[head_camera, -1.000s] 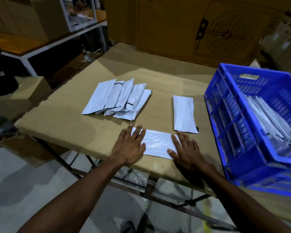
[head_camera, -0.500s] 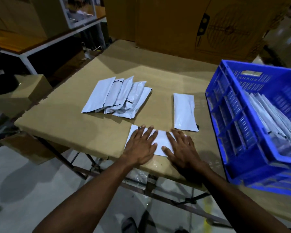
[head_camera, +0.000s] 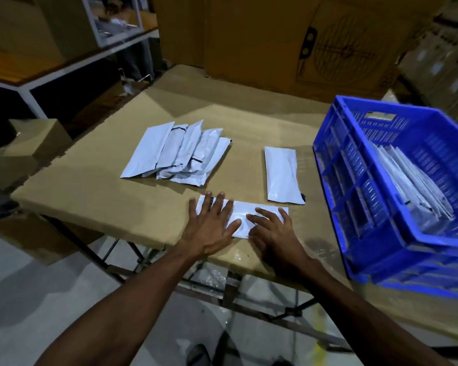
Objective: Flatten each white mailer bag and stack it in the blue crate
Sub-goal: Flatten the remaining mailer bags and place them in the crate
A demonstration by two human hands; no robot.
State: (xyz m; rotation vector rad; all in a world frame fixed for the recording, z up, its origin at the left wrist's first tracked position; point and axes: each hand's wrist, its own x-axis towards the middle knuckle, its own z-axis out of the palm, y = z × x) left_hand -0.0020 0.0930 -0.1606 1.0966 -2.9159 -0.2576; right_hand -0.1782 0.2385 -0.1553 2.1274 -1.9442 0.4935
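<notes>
A white mailer bag [head_camera: 245, 211] lies flat along the table's near edge. My left hand [head_camera: 213, 224] presses on its left half with fingers spread straight. My right hand [head_camera: 271, 228] presses flat on its right half, thumbs close together. A second flat white mailer [head_camera: 282, 175] lies just beyond, towards the crate. A fanned pile of several white mailers [head_camera: 180, 153] rests at the table's middle left. The blue crate [head_camera: 354, 186] stands at the right with several flat white mailers [head_camera: 410, 180] leaning inside.
The cardboard-covered table [head_camera: 90, 180] ends just under my wrists, with floor below. Large cardboard boxes [head_camera: 275, 40] stand behind the table. A white-framed bench [head_camera: 50, 75] is at the far left, a small box [head_camera: 35, 143] beside the table.
Both hands slid inward over the near mailer from its ends; they now lie close together on it. The other bags and the crate have not moved.
</notes>
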